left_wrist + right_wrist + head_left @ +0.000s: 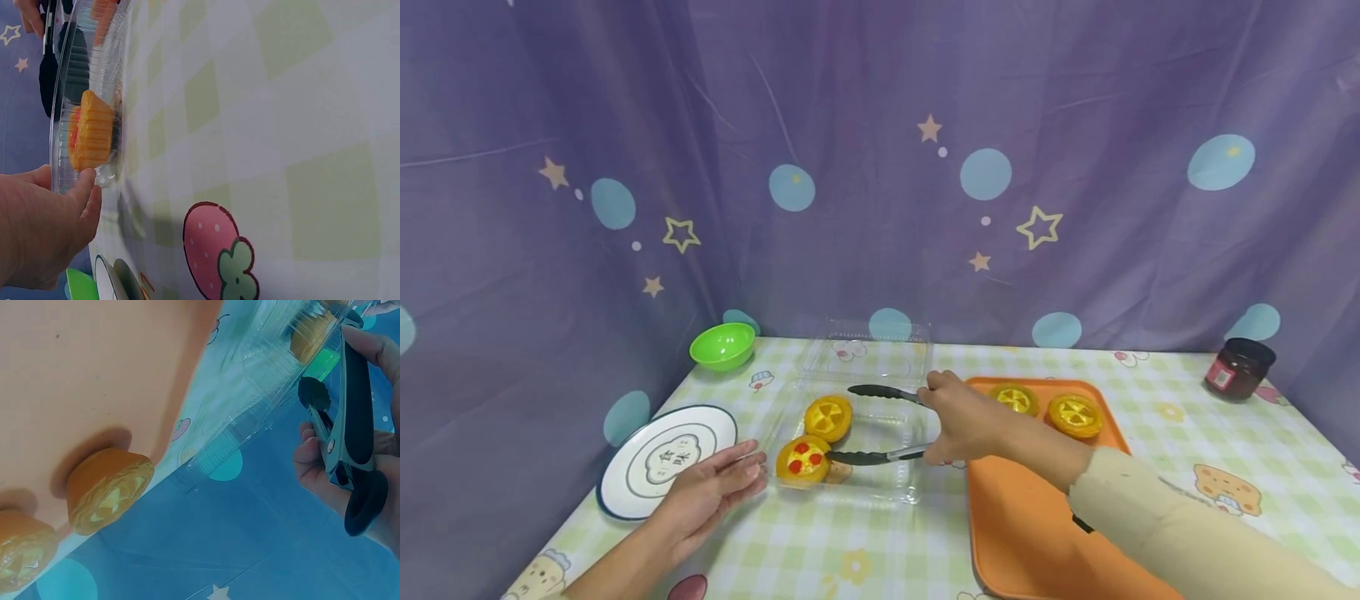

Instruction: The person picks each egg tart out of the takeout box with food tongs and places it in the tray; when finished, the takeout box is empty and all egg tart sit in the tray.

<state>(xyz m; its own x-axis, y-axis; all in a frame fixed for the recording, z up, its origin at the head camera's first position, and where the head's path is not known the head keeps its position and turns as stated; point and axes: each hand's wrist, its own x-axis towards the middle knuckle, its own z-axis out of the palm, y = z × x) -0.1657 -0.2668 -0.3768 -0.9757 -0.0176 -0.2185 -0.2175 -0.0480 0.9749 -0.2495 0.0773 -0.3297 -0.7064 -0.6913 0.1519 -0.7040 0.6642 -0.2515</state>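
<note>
The head view showed the right hand (964, 419) with fingers round the tongs (861, 458), their arms parted wide over the clear container (887, 435), where 2 tarts (828, 418) sat at the left; an off-centre pinch could tip either. In the left wrist view, the left hand (50, 228) had fairly straight fingers at the container's wall; so light a brace could let it skid if nudged. The right wrist view showed 2 more tarts (107, 492) on the orange tray (94, 369).

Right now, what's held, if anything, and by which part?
The right hand holds the tongs by their handles; whether the left hand pinches the clear container cannot be told.
</note>
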